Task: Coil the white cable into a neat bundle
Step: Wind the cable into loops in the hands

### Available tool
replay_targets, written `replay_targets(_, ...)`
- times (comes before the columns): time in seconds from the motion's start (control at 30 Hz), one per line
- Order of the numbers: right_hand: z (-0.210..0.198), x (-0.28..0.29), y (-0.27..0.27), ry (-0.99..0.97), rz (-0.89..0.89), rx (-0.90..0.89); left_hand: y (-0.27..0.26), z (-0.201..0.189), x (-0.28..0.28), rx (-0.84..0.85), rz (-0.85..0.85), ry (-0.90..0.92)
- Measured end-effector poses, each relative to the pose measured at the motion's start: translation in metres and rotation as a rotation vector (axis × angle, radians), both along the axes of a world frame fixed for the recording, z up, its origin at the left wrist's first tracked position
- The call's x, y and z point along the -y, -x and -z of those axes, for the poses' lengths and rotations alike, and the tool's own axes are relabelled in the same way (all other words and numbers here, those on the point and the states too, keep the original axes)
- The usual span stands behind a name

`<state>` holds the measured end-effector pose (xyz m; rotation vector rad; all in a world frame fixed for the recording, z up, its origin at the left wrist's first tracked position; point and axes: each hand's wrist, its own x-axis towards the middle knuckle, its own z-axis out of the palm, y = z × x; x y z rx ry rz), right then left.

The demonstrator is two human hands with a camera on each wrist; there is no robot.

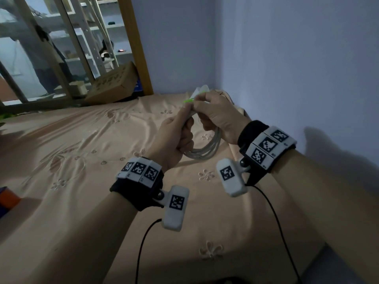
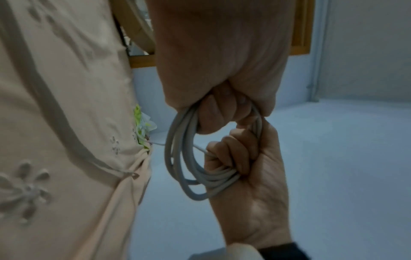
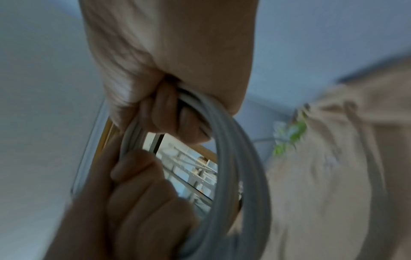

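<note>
seemingly both hands (image 1: 176,138) grip coiled cable (image 1: 207,150)

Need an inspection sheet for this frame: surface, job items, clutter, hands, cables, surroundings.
Surface: beige embroidered bedsheet, wrinkled.
Job's things: white cable wound in several loops, held above the sheet.
Clutter: green-and-white packaging by the wall; orange object at left edge.
Grippers: left hand grips the loops; right hand pinches them at top.
Cables: black wrist-camera leads trail toward the person.
Surroundings: cardboard box, wooden frame, blue wall.
</note>
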<state>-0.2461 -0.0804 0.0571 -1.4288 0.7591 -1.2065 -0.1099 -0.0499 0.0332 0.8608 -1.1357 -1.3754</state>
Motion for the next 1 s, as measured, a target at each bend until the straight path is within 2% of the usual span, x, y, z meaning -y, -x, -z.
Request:
replay_targets(0.13,0.006,-0.005,0.002,-0.123,-0.052,0.376,0.005,-0.004,-0.001,-0.156,-0.03,0.035)
replay_targets(0.2,0.008,-0.005,0.004,-0.174,-0.014,0.473,0.009,-0.004,-0.003,-0.206,-0.034,0.047)
replay_targets(0.3,0.009,-0.005,0.003,-0.211,0.0,0.527,0.011,0.001,-0.006,-0.287,-0.041,0.057)
replay_targets(0.4,0.01,-0.006,0.0,-0.211,0.023,0.508,0.009,0.006,-0.006,-0.294,-0.03,0.062)
replay_targets(0.5,0.008,-0.004,-0.003,-0.157,0.037,0.402,0.002,0.005,-0.002,-0.205,0.005,0.036)
replay_targets(0.63,0.001,0.0,-0.003,-0.02,0.031,0.017,-0.006,-0.001,0.0,0.062,0.06,0.011)
replay_targets(0.7,-0.003,0.001,-0.004,0.025,0.01,-0.107,-0.006,-0.004,-0.001,0.106,0.057,0.01)
replay_targets(0.77,-0.007,-0.001,-0.005,0.022,-0.016,-0.08,-0.005,-0.006,-0.001,0.056,0.02,0.031)
replay_targets(0.9,-0.005,-0.005,-0.008,-0.067,-0.047,0.238,-0.005,-0.011,0.001,-0.123,-0.051,0.055)
replay_targets(1.0,0.0,-0.007,-0.011,-0.086,-0.024,0.328,-0.005,-0.011,-0.002,-0.193,-0.068,0.051)
